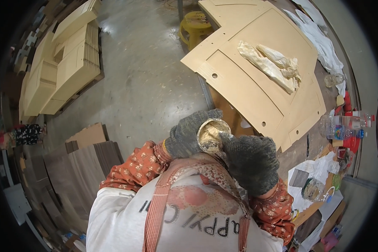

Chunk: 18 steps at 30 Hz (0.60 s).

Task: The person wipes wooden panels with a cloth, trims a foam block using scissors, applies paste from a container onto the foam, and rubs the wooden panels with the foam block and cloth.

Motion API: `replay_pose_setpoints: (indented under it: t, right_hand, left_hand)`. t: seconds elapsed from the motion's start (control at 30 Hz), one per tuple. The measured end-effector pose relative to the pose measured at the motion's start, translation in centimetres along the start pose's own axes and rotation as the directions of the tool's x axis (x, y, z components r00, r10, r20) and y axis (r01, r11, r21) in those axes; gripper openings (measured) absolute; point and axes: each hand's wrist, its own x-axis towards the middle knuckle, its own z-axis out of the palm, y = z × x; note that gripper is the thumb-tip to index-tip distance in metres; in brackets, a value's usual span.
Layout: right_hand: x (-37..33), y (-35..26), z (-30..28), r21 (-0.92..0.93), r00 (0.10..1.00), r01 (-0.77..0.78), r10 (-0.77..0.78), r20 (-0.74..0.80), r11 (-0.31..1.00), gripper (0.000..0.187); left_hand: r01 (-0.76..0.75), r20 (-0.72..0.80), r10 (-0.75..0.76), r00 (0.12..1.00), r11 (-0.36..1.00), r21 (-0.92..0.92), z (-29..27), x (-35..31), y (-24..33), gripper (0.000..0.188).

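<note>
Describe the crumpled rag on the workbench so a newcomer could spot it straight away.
Start at the big pale board panel lying on the workbench, ahead of the person's gloved hands. On its recessed middle lies the crumpled rag, cream-yellow and stained. Unlike the clean white cloth along the bench's far edge, it rests on the panel itself.

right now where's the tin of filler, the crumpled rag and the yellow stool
tin of filler (211,135), head view, on the pale paste inside the tin
crumpled rag (271,63), head view, on the middle of the cloth
yellow stool (194,26), head view, on its seat
</note>
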Motion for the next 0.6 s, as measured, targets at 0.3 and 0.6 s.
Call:
replay_pose_setpoints:
  t: [0.3, 0.6]
  right_hand:
    - [1.8, -0.1, 0.7, -0.192, 0.990, 0.141, -0.140, 0.017, 0.971, 0.035]
    - [3.2, -0.6, 2.1, -0.034, 0.915, 0.392, -0.393, -0.088, 0.920, 0.026]
  left_hand:
    - [0.123, 0.031, -0.120, 0.992, 0.967, -0.221, -1.0, -1.7, -0.6, 0.072]
    - [-0.040, -0.031, 0.041, 0.999, 0.999, 0.010, -2.5, -1.8, -0.1, 0.073]
